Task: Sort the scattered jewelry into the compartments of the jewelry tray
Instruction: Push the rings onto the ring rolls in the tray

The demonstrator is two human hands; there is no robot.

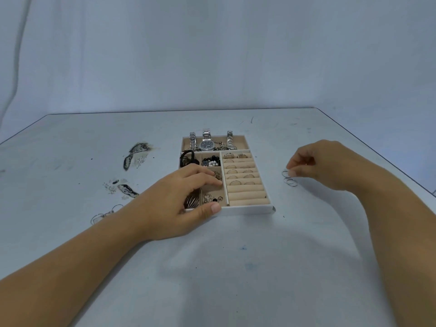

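Tray lies under my relaxed, empty left hand, thumb on its near rim; right hand curls fingertips onto rings on the bench, grip unclear.

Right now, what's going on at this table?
A person is sorting jewelry into a jewelry tray. The left hand rests on the tray's near left part, thumb against the front rim. The right hand reaches down to a few thin rings on the table right of the tray, fingertips pinched at them; whether one is gripped is unclear. Several watches lie in the far compartment, and loose rings wait at the left.
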